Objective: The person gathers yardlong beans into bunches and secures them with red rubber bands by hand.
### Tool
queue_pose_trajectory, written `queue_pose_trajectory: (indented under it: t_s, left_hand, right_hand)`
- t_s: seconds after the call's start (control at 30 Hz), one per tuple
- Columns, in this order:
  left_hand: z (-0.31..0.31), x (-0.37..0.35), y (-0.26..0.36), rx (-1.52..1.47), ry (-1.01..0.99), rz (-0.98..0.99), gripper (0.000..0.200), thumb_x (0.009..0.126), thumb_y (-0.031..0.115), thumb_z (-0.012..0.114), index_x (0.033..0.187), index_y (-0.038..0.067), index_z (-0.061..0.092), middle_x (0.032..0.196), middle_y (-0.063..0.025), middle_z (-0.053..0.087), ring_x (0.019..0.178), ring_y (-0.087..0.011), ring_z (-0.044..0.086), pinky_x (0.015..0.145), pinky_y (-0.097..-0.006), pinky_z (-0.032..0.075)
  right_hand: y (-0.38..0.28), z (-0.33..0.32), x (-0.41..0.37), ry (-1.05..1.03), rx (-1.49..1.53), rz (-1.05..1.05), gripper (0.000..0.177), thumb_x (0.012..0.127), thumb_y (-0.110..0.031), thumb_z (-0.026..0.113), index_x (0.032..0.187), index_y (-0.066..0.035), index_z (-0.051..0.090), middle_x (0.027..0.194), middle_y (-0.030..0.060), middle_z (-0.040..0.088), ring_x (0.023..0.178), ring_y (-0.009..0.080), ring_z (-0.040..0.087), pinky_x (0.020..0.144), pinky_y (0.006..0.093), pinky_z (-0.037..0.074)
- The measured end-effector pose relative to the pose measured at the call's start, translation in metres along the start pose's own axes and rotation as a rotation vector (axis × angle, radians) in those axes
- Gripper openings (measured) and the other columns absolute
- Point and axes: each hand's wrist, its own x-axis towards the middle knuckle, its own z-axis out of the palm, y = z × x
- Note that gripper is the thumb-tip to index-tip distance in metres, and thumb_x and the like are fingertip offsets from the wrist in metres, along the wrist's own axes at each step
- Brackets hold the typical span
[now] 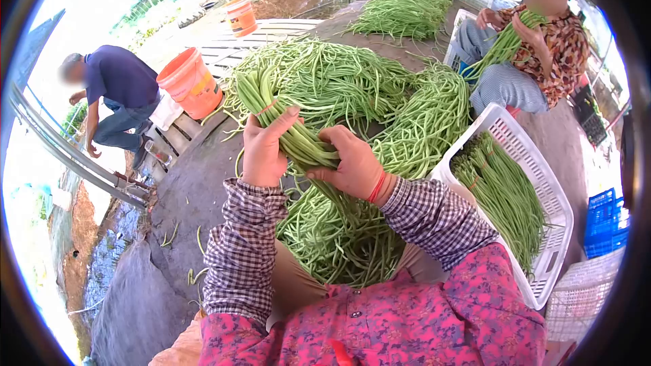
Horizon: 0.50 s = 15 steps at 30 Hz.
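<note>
Checked sleeves (434, 213), left hand (263, 154) gripping bean bundle (256, 93); right hand (350, 164) clasping it too — crate (506, 123) alongside

Sunlit outdoor yard, grey ground (180, 196), orange bucket (191, 83), white crate (525, 146)

The dark grey surface (183, 190) carries wide loose heaps of long green beans (339, 81), with a further heap (407, 7) behind. A white slotted plastic crate (553, 186) sits at its right edge. A few stray bean pods (169, 236) lie at its left.
</note>
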Motion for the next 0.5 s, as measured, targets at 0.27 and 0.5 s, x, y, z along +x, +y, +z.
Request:
queue_pose_trajectory:
  t_s: [0.27, 0.5]
  left_hand:
    - [-0.009, 0.005, 0.003, -0.387, -0.258, -0.095, 0.046, 0.081, -0.002, 0.061, 0.123, 0.0, 0.043, 0.111, -0.0134, 0.054, 0.109, -0.0334, 0.055, 0.089, -0.0455, 0.051]
    - [-0.008, -0.003, 0.004, -0.233, -0.114, -0.082, 0.049, 0.072, -0.012, 0.055, 0.119, 0.002, 0.047, 0.101, -0.0102, 0.06, 0.094, -0.0252, 0.062, 0.081, -0.0385, 0.053]
  right_hand:
    - [0.021, -0.008, 0.006, 0.013, 0.259, -0.066, 0.045, 0.089, -0.033, 0.059, 0.117, 0.0, 0.047, 0.109, 0.0157, 0.051, 0.098, 0.0302, 0.056, 0.081, 0.035, 0.047]
    - [0.027, -0.023, 0.021, 0.206, -0.039, -0.171, 0.018, 0.083, -0.019, 0.065, 0.084, -0.001, 0.063, 0.077, 0.012, 0.06, 0.072, 0.0297, 0.06, 0.065, 0.0342, 0.049]
